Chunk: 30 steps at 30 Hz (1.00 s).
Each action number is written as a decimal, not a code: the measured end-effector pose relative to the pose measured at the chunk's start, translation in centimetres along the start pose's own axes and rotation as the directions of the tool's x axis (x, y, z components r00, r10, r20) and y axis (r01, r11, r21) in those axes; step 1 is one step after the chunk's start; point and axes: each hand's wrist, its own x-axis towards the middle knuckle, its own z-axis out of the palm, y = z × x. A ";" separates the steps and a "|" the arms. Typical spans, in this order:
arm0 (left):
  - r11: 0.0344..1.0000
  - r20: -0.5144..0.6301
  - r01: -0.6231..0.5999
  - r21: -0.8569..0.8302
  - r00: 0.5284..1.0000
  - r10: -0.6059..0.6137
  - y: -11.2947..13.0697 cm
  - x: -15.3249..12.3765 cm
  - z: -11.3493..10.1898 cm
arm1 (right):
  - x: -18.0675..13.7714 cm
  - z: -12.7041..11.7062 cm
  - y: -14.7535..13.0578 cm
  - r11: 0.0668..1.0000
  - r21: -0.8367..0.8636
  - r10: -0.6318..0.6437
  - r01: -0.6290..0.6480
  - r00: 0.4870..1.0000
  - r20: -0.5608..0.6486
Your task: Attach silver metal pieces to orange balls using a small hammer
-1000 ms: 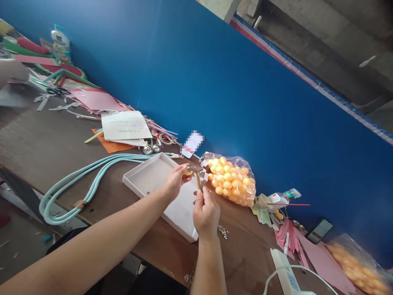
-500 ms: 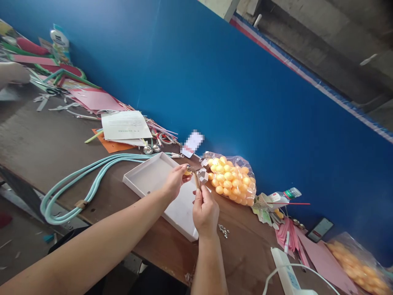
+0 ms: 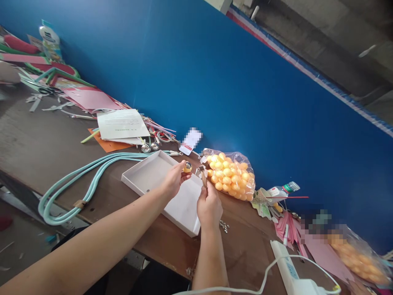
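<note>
My left hand (image 3: 175, 178) pinches a small shiny ball (image 3: 187, 166), silvery with a yellow side, above a shallow white box lid (image 3: 181, 205). To its right, my right hand (image 3: 210, 207) grips the wooden handle of a small hammer (image 3: 203, 175). The hammer's dark head stands upright, apart from the ball. On the table beside my right wrist lies a little pile of small metal pieces (image 3: 224, 226). Beyond the hammer, a clear bag of orange balls (image 3: 230, 176) rests against the blue wall.
Looped light-blue cords (image 3: 92, 180) lie left of the lid. Papers (image 3: 123, 124), two silver balls (image 3: 150, 147) and pink sheets (image 3: 89, 98) line the wall. At right are a power strip (image 3: 284, 260) with a white cable and another bag of orange balls (image 3: 359, 258). Another person's hand (image 3: 9, 73) shows far left.
The hammer has moved right, away from the ball, with my right hand. More of the ball's shiny face shows in my left hand. The white cable has swung across my right forearm.
</note>
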 end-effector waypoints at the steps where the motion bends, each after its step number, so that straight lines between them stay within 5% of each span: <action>1: 1.000 0.007 -0.003 -0.007 1.000 0.003 0.1 0.0 0.0 | 0.1 0.1 0.3 1.000 -0.031 -0.003 0.003 1.000 0.011; 11: 0.999 0.054 -0.039 -0.029 0.998 0.040 0.1 -0.2 0.0 | 0.1 0.3 0.7 0.963 -0.235 -0.096 0.129 0.984 0.147; 19: 0.991 0.112 -0.021 0.135 0.994 0.006 0.0 -0.8 0.3 | 0.3 0.3 0.2 0.983 0.061 -0.169 0.172 0.984 -0.058; 30: 0.951 0.211 -0.031 0.308 0.977 -0.036 -0.2 -1.0 0.3 | -0.1 0.4 -0.6 0.955 0.222 -0.180 0.195 0.980 -0.089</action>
